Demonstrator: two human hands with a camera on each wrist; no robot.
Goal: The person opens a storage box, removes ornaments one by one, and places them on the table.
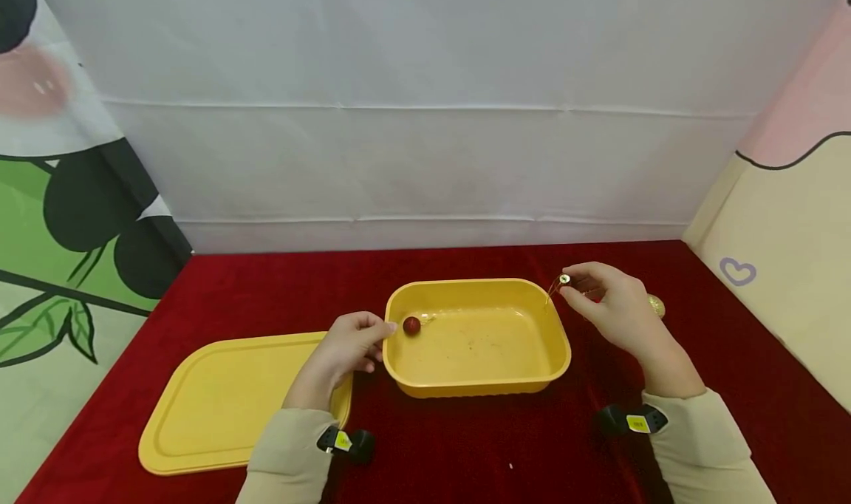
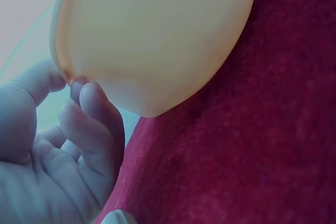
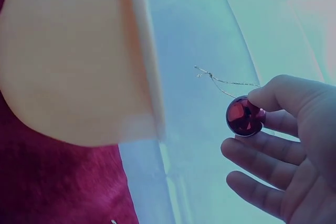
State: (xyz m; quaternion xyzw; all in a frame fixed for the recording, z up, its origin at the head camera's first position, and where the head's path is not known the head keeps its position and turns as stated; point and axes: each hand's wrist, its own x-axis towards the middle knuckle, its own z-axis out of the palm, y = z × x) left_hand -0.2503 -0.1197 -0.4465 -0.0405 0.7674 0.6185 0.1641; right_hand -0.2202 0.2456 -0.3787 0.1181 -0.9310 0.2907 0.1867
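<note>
My left hand (image 1: 351, 344) pinches the left rim of a yellow plastic container (image 1: 475, 382) between thumb and fingers. Inside the container, near its left wall, lies a dark red bauble (image 1: 411, 326) with a gold string. Above the right rim, my right hand (image 1: 614, 304) holds a shiny red bauble (image 3: 244, 116) between thumb and fingers. Its gold cord (image 3: 218, 80) hangs free, and the gold cap (image 1: 564, 278) faces the head camera. In the right wrist view, the lower two fingers are spread away from the bauble.
Left of the container lies a yellow lid (image 1: 233, 400), partly under my left forearm. A gold bauble (image 1: 657, 306) sits on the red cloth (image 1: 465, 452) beyond my right hand, partly hidden by it. A white backdrop (image 1: 432, 157) stands behind the table.
</note>
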